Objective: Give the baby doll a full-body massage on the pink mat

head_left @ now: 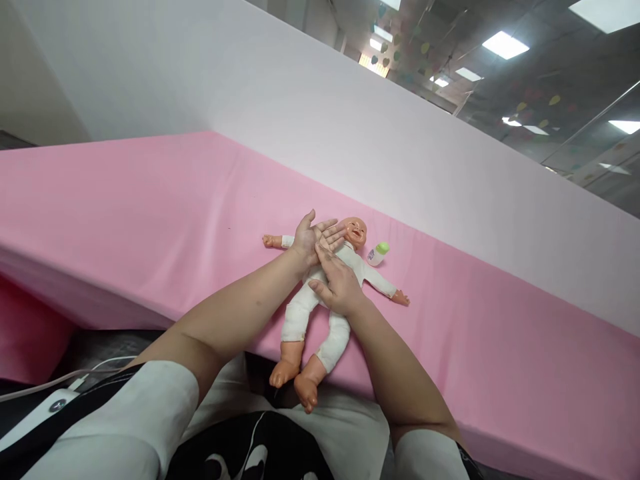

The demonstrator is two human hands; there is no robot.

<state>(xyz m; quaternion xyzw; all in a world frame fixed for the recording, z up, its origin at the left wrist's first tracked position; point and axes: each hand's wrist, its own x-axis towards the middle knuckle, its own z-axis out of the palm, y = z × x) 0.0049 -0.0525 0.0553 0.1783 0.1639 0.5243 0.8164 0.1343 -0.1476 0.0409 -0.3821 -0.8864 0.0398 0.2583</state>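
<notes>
Left hand spread, right hand loose against it, neither gripping. Doll below: probably light, soft-bodied; best held round middle.

White wall is rising at 12 o'clock | ceiling lights are glowing at 2 o'clock | pink worktop is stretching from 9 to 4 o'clock | red surface is showing at 8 o'clock

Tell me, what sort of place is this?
Possibly a baby-care training or play room: a baby doll lies on a broad pink-covered surface with a small green-topped bottle beside it, and bright ceiling lights show beyond.
</notes>
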